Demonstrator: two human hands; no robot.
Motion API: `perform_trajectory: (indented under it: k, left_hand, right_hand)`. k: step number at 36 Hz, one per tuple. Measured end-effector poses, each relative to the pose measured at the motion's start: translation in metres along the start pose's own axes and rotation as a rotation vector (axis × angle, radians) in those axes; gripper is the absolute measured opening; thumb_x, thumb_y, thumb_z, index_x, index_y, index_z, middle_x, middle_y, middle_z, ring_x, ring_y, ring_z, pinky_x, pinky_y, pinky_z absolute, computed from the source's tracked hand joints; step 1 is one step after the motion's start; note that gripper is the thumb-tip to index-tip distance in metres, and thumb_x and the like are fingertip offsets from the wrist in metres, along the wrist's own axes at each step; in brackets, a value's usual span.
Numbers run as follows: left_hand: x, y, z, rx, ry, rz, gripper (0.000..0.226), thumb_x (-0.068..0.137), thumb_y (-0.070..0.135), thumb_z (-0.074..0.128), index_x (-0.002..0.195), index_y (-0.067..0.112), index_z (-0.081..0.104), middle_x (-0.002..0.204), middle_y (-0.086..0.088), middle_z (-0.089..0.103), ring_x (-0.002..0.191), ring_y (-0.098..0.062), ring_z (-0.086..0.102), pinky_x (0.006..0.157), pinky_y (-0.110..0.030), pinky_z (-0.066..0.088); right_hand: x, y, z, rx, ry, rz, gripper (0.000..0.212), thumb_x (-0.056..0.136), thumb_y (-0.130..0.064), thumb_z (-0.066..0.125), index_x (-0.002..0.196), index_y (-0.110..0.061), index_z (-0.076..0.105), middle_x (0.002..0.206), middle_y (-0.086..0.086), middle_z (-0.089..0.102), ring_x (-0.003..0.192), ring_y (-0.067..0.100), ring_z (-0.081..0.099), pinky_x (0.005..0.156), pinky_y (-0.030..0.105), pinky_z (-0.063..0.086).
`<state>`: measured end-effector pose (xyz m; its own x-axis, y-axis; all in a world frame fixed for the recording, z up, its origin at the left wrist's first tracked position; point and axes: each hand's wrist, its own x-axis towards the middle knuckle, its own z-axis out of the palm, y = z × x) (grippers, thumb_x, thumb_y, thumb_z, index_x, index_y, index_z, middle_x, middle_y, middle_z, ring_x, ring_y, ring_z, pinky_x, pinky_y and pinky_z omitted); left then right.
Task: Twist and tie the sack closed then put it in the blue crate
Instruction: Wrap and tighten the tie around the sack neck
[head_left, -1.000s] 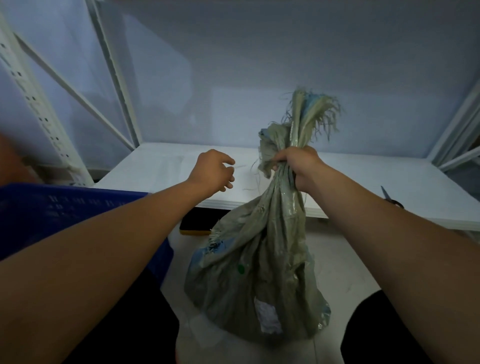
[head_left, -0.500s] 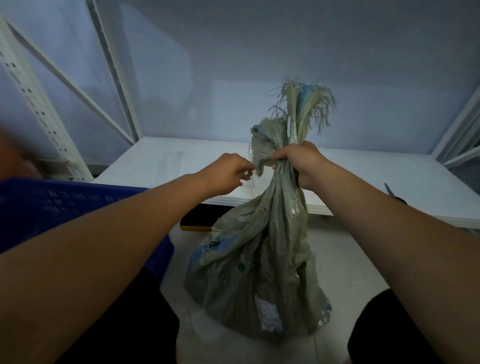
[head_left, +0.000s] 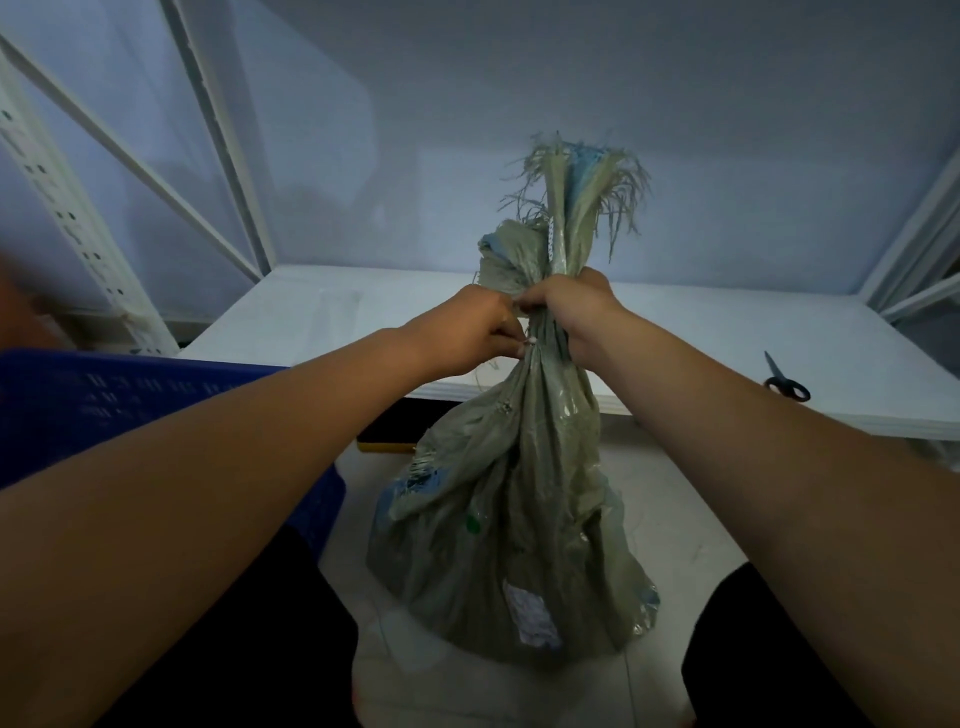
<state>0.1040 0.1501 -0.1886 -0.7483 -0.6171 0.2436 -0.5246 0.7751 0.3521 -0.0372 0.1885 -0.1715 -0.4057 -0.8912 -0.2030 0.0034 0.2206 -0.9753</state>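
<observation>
A grey-green woven sack (head_left: 514, 525) stands upright on the pale floor between my knees. Its neck is gathered and twisted, and frayed threads fan out at the top. My right hand (head_left: 569, 307) grips the twisted neck from the right. My left hand (head_left: 470, 327) is against the neck on its left side, with its fingertips pinching something small and pale there, perhaps a tie or thread. The blue crate (head_left: 130, 410) sits low at the left, partly hidden behind my left forearm.
A white shelf board (head_left: 332, 317) runs across behind the sack, with black-handled scissors (head_left: 785, 378) near its right end. White perforated rack uprights (head_left: 67, 218) stand at the left and right. A dark yellow-edged object (head_left: 387, 435) lies under the board.
My left hand has moved right from open air until it meets the sack's neck beside my right hand. My right hand has kept its grip throughout. The sack has stayed in place.
</observation>
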Motion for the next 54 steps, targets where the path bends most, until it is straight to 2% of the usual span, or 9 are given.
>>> perform_trajectory:
  k: [7,13,22,26,32,35,38,42,54]
  left_hand:
    - [-0.002,-0.007,0.001,-0.184,-0.014,-0.173,0.019,0.094,0.006,0.064,0.109,0.002,0.075,0.075,0.009,0.067,0.059,-0.001,0.069,0.069,-0.024,0.061]
    - [-0.007,-0.01,0.006,-0.459,0.073,-0.32,0.019,0.089,-0.008,0.06,0.102,-0.005,0.074,0.089,-0.018,0.074,0.075,-0.023,0.076,0.071,-0.031,0.063]
    - [-0.007,-0.023,0.016,-0.709,0.246,-0.597,0.014,0.087,-0.008,0.065,0.099,-0.006,0.072,0.095,-0.025,0.073,0.088,-0.037,0.074,0.078,-0.049,0.062]
    - [-0.004,-0.022,0.02,-0.887,0.224,-0.612,0.015,0.092,-0.004,0.063,0.105,-0.003,0.07,0.098,-0.019,0.072,0.083,-0.025,0.073,0.081,-0.04,0.062]
    - [0.001,-0.01,0.027,-0.981,0.189,-0.61,0.021,0.093,-0.008,0.052,0.097,0.0,0.07,0.084,-0.01,0.069,0.071,-0.017,0.065,0.061,-0.024,0.056]
    - [0.001,-0.008,0.026,-1.041,0.179,-0.607,0.027,0.091,-0.014,0.049,0.093,0.002,0.071,0.081,-0.01,0.07,0.073,-0.019,0.068,0.07,-0.029,0.061]
    - [0.001,-0.01,0.023,-1.075,0.185,-0.606,0.029,0.09,-0.015,0.048,0.105,-0.004,0.069,0.095,-0.017,0.07,0.087,-0.027,0.068,0.088,-0.039,0.059]
    - [-0.002,-0.014,0.021,-1.055,0.18,-0.621,0.018,0.091,-0.011,0.057,0.101,-0.003,0.068,0.095,-0.018,0.069,0.084,-0.027,0.069,0.083,-0.037,0.061]
    - [-0.007,-0.012,0.01,-0.757,0.125,-0.567,0.004,0.088,-0.002,0.068,0.087,-0.003,0.072,0.083,-0.02,0.075,0.075,-0.027,0.075,0.081,-0.046,0.062]
  right_hand:
    - [0.007,0.003,-0.005,0.013,0.045,0.006,0.057,0.079,0.0,0.071,0.131,-0.003,0.047,0.113,0.019,0.064,0.1,0.035,0.067,0.084,0.047,0.059]
    - [0.009,0.003,-0.007,0.045,0.017,0.021,0.049,0.085,0.0,0.068,0.126,-0.01,0.042,0.095,0.009,0.054,0.093,0.029,0.06,0.074,0.038,0.052]
    - [0.002,0.001,0.004,0.095,-0.056,0.008,0.062,0.074,-0.004,0.073,0.132,-0.005,0.05,0.115,0.02,0.067,0.095,0.036,0.07,0.076,0.047,0.062]
    - [-0.005,-0.001,0.008,0.129,-0.109,0.016,0.059,0.076,0.001,0.071,0.13,-0.004,0.048,0.112,0.024,0.067,0.09,0.04,0.073,0.072,0.059,0.062]
    - [-0.006,0.002,0.016,0.14,-0.107,-0.012,0.048,0.077,0.003,0.07,0.122,-0.005,0.053,0.109,0.024,0.068,0.088,0.039,0.074,0.071,0.059,0.062]
    - [-0.001,0.004,0.017,0.038,-0.046,-0.113,0.036,0.073,-0.005,0.074,0.101,-0.019,0.056,0.107,0.012,0.069,0.096,0.033,0.071,0.084,0.052,0.061]
    - [0.003,0.007,0.012,-0.277,-0.01,-0.237,0.062,0.065,-0.031,0.076,0.123,-0.022,0.057,0.115,0.001,0.069,0.104,0.025,0.066,0.094,0.043,0.056]
    - [0.008,0.015,0.002,-0.529,0.032,-0.266,0.067,0.069,-0.05,0.073,0.127,-0.021,0.06,0.117,0.0,0.068,0.105,0.023,0.064,0.093,0.039,0.055]
    - [0.021,0.019,-0.014,-0.805,0.151,-0.282,0.038,0.087,-0.051,0.065,0.104,-0.019,0.055,0.099,0.001,0.056,0.089,0.025,0.054,0.075,0.033,0.044]
